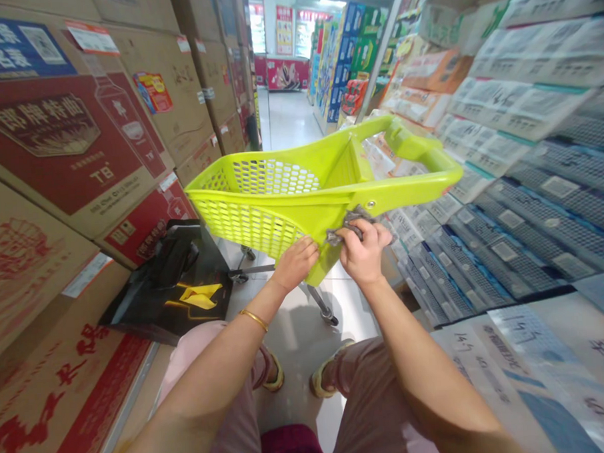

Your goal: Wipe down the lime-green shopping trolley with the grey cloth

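Note:
A lime-green plastic shopping cart [275, 194] with a perforated basket and a curved handle stands in a narrow store aisle, tilted towards me. My left hand [297, 261] rests its fingers against the lower side of the basket, fingers curled on the plastic. My right hand [364, 250] is closed on a crumpled grey cloth [349, 226] pressed against the cart's side just under the handle joint. A gold bangle sits on my left wrist.
Stacked brown and red cardboard cartons [68, 150] wall the left side. Shelves of blue-and-white packaged goods [520, 177] line the right. A black bag with a yellow mark [179, 285] lies on the floor at left. The aisle floor [287, 120] runs ahead.

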Demonstrator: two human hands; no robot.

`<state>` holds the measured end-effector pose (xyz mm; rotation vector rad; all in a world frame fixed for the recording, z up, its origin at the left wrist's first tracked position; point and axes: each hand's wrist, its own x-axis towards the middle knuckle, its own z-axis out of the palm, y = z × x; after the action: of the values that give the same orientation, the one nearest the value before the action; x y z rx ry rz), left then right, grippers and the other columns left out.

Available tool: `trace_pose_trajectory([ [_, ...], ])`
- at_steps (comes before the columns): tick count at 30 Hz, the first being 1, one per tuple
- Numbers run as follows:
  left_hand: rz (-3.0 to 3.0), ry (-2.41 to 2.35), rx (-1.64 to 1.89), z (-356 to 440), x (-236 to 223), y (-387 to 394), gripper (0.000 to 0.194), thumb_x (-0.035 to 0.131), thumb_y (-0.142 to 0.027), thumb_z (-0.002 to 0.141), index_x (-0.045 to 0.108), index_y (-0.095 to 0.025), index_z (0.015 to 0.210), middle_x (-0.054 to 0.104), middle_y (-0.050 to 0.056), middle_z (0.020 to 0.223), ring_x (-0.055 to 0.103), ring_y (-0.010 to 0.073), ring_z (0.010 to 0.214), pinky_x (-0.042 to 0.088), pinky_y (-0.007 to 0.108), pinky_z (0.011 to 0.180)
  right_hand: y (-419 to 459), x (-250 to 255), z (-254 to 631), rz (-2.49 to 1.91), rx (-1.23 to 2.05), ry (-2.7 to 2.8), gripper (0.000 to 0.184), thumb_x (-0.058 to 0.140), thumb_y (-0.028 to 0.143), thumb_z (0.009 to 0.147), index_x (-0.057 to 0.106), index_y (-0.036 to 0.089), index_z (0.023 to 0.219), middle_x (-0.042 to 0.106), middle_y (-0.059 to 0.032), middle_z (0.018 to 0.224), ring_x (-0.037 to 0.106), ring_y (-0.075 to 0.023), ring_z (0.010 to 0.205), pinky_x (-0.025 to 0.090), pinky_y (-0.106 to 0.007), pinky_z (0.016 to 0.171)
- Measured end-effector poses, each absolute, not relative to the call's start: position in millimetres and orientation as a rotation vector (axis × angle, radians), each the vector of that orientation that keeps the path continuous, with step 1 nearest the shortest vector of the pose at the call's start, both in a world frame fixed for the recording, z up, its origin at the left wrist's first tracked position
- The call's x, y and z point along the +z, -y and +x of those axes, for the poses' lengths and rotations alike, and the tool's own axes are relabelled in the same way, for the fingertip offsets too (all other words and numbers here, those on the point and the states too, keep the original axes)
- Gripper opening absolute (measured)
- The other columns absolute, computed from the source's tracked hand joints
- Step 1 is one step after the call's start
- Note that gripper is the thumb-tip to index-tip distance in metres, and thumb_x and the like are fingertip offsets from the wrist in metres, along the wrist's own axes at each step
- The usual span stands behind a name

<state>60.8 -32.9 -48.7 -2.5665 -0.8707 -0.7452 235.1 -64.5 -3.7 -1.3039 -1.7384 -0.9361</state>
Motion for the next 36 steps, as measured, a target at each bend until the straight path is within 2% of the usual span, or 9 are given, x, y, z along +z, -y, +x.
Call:
trace_pose_trajectory([
  [3, -2.547, 0.854, -0.776, 62.6, -51.0, 30.7, 0.023, 0.041, -0.018, 0.093, 0.063, -0.012, 0.095, 0.065, 0.008, 0.097, 0.056, 0.0200, 0.112, 0.044, 0.039, 0.105, 65.8, -15.6, 228.1, -1.263, -0.880, 1.826, 0.022, 0.057, 0.040, 0.075, 0.068, 0.024, 0.087, 0.054, -0.0081, 0.107, 0.039, -0.0237, 0.097, 0.032, -0.039, 0.084],
  [5, -2.538, 0.854, -0.790, 63.9, -51.9, 29.2, 0.023, 0.041, -0.018, 0.093, 0.063, -0.011, 0.094, 0.065, 0.008, 0.096, 0.056, 0.0202, 0.111, 0.044, 0.039, 0.105, 63.9, -19.8, 224.4, -1.248, -0.896, 1.825, 0.025, 0.058, 0.046, 0.075, 0.066, 0.023, 0.081, 0.055, -0.0082, 0.105, 0.038, -0.0233, 0.095, 0.032, -0.038, 0.084],
  [8, -2.559, 0.837, -0.790, 63.6, -50.7, 28.2, 0.023, 0.041, -0.019, 0.093, 0.063, -0.013, 0.094, 0.065, 0.008, 0.100, 0.055, 0.0193, 0.112, 0.044, 0.040, 0.105, 57.8, -15.3, 225.0, -1.276, -0.913, 1.788, 0.019, 0.059, 0.040, 0.079, 0.063, 0.023, 0.072, 0.056, -0.0073, 0.101, 0.038, -0.0219, 0.096, 0.032, -0.036, 0.084],
  [11, -2.575, 0.808, -0.775, 61.4, -48.7, 28.9, 0.024, 0.039, -0.019, 0.094, 0.063, -0.013, 0.095, 0.065, 0.008, 0.102, 0.055, 0.0188, 0.111, 0.045, 0.040, 0.103, 51.9, -5.4, 229.4, -1.279, -0.881, 1.711, 0.012, 0.058, 0.033, 0.082, 0.065, 0.023, 0.084, 0.054, -0.0090, 0.103, 0.038, -0.0215, 0.099, 0.032, -0.036, 0.087],
  [14, -2.573, 0.799, -0.725, 59.6, -47.6, 29.2, 0.024, 0.039, -0.018, 0.094, 0.063, -0.014, 0.097, 0.065, 0.008, 0.104, 0.055, 0.0185, 0.111, 0.045, 0.040, 0.103, 49.2, -4.9, 230.8, -1.237, -0.942, 1.669, 0.016, 0.058, 0.031, 0.082, 0.065, 0.022, 0.093, 0.054, -0.0097, 0.104, 0.040, -0.0210, 0.099, 0.033, -0.036, 0.087],
  [21, -2.566, 0.624, -0.603, 57.6, -39.5, 19.0, 0.026, 0.038, -0.017, 0.094, 0.063, -0.012, 0.090, 0.066, 0.007, 0.089, 0.059, 0.0167, 0.099, 0.044, 0.036, 0.105, 54.8, -46.2, 227.1, -1.157, -1.015, 1.892, 0.012, 0.058, 0.032, 0.082, 0.066, 0.024, 0.079, 0.063, -0.0049, 0.094, 0.043, -0.0191, 0.090, 0.030, -0.033, 0.083],
  [28, -2.552, 0.546, -0.586, 57.1, -37.1, 10.5, 0.025, 0.039, -0.018, 0.094, 0.063, -0.012, 0.093, 0.065, 0.006, 0.087, 0.059, 0.0168, 0.098, 0.047, 0.036, 0.101, 58.4, -81.9, 230.4, -1.221, -0.902, 2.144, 0.018, 0.052, 0.031, 0.085, 0.067, 0.023, 0.088, 0.064, -0.0067, 0.101, 0.044, -0.0196, 0.093, 0.029, -0.034, 0.086],
  [33, -2.524, 0.549, -0.540, 58.6, -35.9, 12.5, 0.025, 0.042, -0.017, 0.093, 0.064, -0.012, 0.084, 0.064, 0.005, 0.081, 0.061, 0.0173, 0.092, 0.047, 0.035, 0.100, 49.7, -62.6, 232.7, -1.162, -0.901, 2.028, 0.015, 0.052, 0.027, 0.085, 0.066, 0.024, 0.088, 0.062, -0.0064, 0.101, 0.044, -0.0191, 0.093, 0.031, -0.034, 0.085],
  [36, -2.515, 0.570, -0.545, 57.8, -36.1, 13.9, 0.021, 0.044, -0.016, 0.092, 0.064, -0.011, 0.086, 0.065, 0.005, 0.082, 0.061, 0.0182, 0.096, 0.048, 0.035, 0.099, 42.6, -35.6, 235.9, -1.178, -0.882, 1.866, 0.014, 0.053, 0.026, 0.083, 0.065, 0.024, 0.089, 0.059, -0.0075, 0.103, 0.044, -0.0199, 0.096, 0.032, -0.036, 0.086],
])
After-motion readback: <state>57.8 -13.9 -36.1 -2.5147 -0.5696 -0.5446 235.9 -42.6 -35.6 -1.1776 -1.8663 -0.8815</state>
